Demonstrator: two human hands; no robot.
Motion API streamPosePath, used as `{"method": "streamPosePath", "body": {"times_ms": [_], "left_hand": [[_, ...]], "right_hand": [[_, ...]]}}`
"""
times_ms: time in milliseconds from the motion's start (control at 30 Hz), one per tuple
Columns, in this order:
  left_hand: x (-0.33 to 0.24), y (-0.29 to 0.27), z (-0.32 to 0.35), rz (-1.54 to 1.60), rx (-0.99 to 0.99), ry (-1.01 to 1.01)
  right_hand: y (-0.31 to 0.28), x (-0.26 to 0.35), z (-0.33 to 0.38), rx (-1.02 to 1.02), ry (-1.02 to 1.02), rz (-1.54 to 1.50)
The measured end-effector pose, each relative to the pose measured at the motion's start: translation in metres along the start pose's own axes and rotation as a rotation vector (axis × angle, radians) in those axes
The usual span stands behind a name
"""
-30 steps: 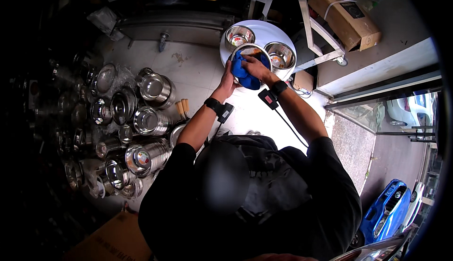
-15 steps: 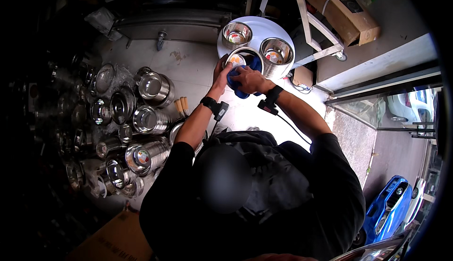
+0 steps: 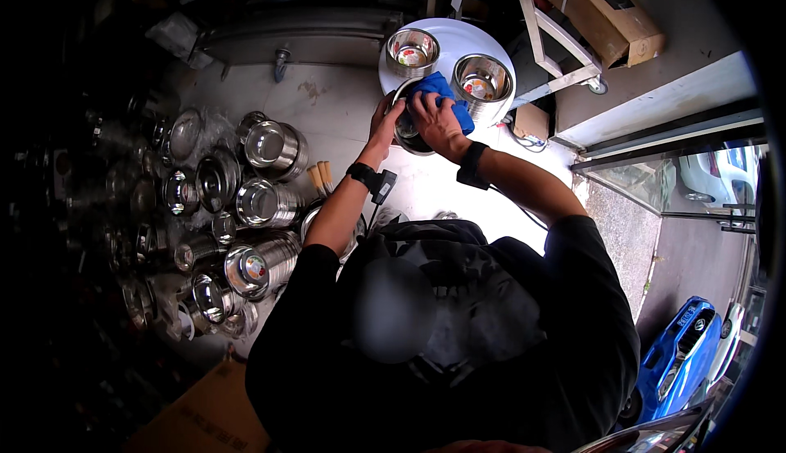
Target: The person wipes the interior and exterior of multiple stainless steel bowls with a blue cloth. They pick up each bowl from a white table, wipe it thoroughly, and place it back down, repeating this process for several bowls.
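Note:
My left hand (image 3: 385, 126) is closed on the left side of a shiny steel pot (image 3: 416, 142), at the near edge of a round white table (image 3: 452, 31). Over the pot's rim, my right hand (image 3: 440, 128) presses a bunched blue cloth (image 3: 436, 85), its fingers bent around it. Hands and cloth hide much of the pot's inside. Farther back on the tabletop stand one steel pot (image 3: 412, 49) at the left and another steel pot (image 3: 481, 85) at the right, each with a colourful label in the bottom.
Many steel pots and bowls (image 3: 270, 148) crowd the floor at left, some with clear plastic wrap. Two wooden handles (image 3: 321, 176) stick up beside them. A wheeled metal frame (image 3: 565, 44) and a cardboard box (image 3: 602, 13) stand at the far right. Another carton (image 3: 201, 412) lies near left.
My right hand has moved the blue cloth from the pot's near side up and over its far right rim. The pot has tilted and come slightly nearer, with my left hand still gripping it.

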State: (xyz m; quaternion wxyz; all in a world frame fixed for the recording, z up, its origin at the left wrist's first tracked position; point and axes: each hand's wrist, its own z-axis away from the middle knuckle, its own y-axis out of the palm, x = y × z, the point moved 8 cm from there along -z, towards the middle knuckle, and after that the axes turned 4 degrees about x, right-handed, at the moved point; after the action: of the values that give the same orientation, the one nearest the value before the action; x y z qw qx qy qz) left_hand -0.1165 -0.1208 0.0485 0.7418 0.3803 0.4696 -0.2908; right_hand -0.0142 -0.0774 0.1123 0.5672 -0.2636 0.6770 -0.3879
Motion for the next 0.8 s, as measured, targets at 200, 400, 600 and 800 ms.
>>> {"method": "streamPosePath", "body": {"times_ms": [200,400,600,800], "left_hand": [[-0.023,0.02,0.005,-0.103,0.035,0.274],[-0.022,-0.019,0.011,-0.224,-0.181,0.335],[0.021,-0.091,-0.011,0.315,-0.245,-0.127],[0.019,-0.026,0.001,0.409,-0.091,-0.099]], "right_hand": [[0.038,0.011,-0.007,0.194,-0.043,0.071],[0.01,-0.012,0.007,0.375,-0.235,-0.544],[0.094,-0.07,0.031,0.291,0.294,-1.219],[0.142,-0.063,0.027,0.025,0.88,-2.131]]}}
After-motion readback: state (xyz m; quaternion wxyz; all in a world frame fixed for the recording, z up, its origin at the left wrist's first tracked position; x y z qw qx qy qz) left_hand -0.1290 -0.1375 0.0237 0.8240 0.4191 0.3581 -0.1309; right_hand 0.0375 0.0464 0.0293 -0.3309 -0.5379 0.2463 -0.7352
